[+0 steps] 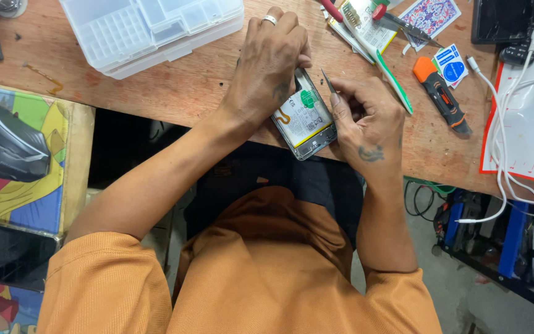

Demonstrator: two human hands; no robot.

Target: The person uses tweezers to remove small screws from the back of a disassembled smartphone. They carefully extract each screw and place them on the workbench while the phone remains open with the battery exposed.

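Observation:
An opened phone [306, 121] lies at the front edge of the wooden bench, its back off and a white battery showing. My left hand [267, 65], a ring on one finger, is closed over the phone's upper end and holds it down. My right hand [366, 120] sits just right of the phone and pinches thin metal tweezers [328, 80], whose tip points up and left beside the phone's top right edge. The phone's upper part is hidden under my left hand.
A clear plastic compartment box [149, 28] stands at the back left. To the right lie an orange utility knife [441, 96], a green-and-white toothbrush [394, 80], red-handled cutters [397, 21], small packets and white cables [502, 124]. A colourful mat [20, 154] covers a side surface at left.

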